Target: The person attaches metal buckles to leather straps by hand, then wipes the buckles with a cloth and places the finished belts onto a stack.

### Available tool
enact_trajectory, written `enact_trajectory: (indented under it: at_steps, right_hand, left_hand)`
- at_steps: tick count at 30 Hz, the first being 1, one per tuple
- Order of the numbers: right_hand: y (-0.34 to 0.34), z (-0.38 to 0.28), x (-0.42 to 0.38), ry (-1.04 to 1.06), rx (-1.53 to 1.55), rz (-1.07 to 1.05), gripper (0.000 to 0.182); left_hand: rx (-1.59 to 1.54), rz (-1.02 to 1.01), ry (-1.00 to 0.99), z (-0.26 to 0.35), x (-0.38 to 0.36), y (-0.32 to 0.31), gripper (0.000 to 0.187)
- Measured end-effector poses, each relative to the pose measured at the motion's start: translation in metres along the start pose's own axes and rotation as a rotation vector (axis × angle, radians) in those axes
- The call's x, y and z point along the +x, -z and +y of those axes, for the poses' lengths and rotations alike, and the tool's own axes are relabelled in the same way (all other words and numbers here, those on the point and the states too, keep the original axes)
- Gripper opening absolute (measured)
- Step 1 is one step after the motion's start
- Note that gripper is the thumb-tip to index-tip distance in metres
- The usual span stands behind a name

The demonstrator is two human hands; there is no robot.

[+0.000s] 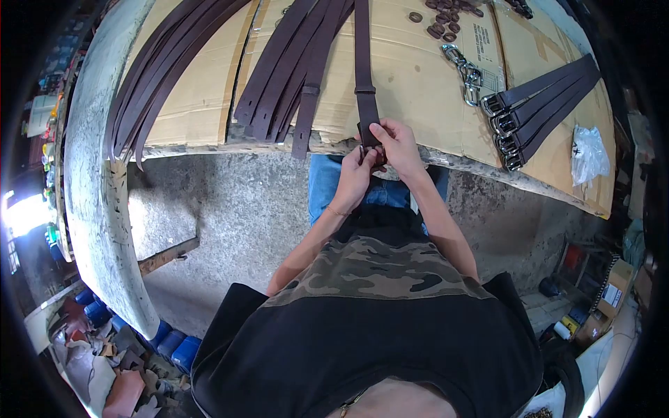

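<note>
At the table's front edge, my right hand (397,148) grips the end of a dark brown leather belt strap (364,66), thumb on top. The strap runs away from me over the cardboard, with a leather loop (365,90) around it. Just left of and below it, my left hand (357,175) is closed with fingertips at the same strap end. Small dark parts show between my fingers, too hidden to name. Beside my left hand lies another strap (304,122) with a loop on it, its punched end over the edge.
Stacked straps (279,76) lie left of centre, more straps (164,76) farther left. Loose leather loops (449,17) and metal buckles (467,73) sit at the back right. Buckled straps (543,104) and a clear plastic bag (589,155) lie right. A pale beam (104,209) stands left.
</note>
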State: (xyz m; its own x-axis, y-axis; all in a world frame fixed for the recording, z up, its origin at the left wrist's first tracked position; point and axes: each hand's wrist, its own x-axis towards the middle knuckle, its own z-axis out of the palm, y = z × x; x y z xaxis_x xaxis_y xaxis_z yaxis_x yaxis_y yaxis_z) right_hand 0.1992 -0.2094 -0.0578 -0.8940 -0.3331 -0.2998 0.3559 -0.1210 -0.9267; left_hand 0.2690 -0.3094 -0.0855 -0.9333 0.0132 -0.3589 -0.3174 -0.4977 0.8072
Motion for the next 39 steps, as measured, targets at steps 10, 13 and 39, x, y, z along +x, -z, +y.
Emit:
enact_trajectory:
  at_steps: [10,13,39]
  right_hand:
    - [0.0,0.004,-0.002,-0.041,0.046,0.119,0.018]
    - [-0.004,0.007,-0.003,0.001,0.064,0.155,0.021]
    - [0.016,-0.004,-0.015,-0.149,0.119,-0.014,0.019]
  left_hand:
    - [0.223,0.145,-0.131,-0.003,-0.007,-0.021,0.016]
    - [0.151,0.192,-0.16,-0.01,-0.003,-0.021,0.016]
    - [0.265,-0.09,-0.001,0.026,0.006,-0.005,0.035]
